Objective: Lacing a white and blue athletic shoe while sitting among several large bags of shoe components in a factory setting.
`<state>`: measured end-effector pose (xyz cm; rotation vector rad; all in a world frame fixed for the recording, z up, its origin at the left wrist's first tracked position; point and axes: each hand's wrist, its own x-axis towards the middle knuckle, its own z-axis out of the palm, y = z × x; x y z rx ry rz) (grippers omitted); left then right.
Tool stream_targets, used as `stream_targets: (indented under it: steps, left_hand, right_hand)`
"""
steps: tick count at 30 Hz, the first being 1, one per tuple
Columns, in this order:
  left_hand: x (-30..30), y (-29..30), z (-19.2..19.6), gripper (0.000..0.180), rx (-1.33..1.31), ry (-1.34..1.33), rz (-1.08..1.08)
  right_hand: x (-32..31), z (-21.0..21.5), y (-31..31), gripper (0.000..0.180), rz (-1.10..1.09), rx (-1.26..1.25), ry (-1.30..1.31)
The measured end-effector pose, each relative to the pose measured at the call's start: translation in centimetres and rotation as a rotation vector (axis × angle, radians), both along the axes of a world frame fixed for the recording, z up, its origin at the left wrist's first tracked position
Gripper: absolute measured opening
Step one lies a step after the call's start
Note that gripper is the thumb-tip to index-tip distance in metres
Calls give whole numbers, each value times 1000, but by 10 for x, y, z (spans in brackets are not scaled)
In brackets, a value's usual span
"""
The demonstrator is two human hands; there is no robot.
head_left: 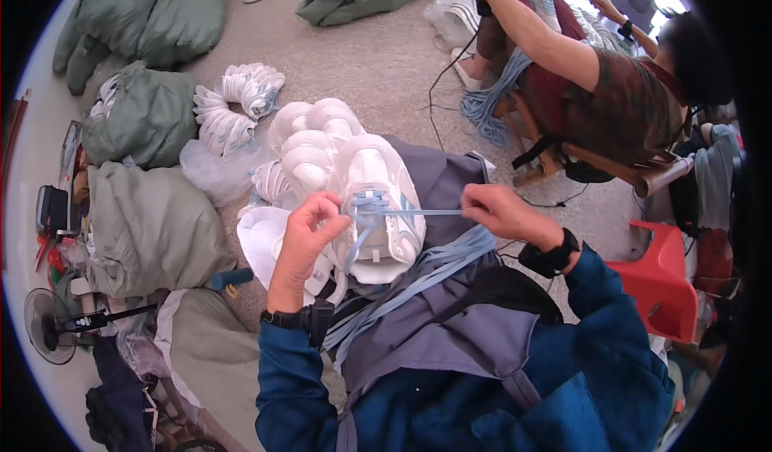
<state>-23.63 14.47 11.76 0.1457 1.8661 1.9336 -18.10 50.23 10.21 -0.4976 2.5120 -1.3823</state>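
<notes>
A white sneaker (378, 247) with blue trim lies in front of me, its blue laces crossed through the upper eyelets. A light blue shoelace (426, 212) runs taut from the lacing to my right hand (500, 212), pinched between its fingers. Beside the left edge of the shoe, my left hand (310, 231) is closed, thumb and forefinger curled at the lacing; it seems to grip the other part of the lace, though the contact is partly hidden. Another strand hangs loose over the shoe. A bundle of blue laces (426, 271) lies across my grey apron (402, 355).
More white shoes (310, 158) are heaped just beyond. A ring of white shoe parts (241, 98) and green sacks (153, 227) are at the left. Near a fan (52, 323) lies clutter. At the right are a red plastic stool (659, 279) and a seated co-worker (627, 98).
</notes>
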Motion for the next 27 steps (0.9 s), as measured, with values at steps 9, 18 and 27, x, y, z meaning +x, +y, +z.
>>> stream_targets:
  steps: [9,18,27]
  left_hand:
    - [16,30,19,36,-702,455,66]
    - [43,44,6,35,-762,773,158]
    - [47,43,6,32,-735,662,192]
  right_hand:
    - [38,-2,37,14,-48,97,-39]
    - [-3,-6,-39,16,-33,54,399]
    - [-18,-2,-100,17,-50,-169,96]
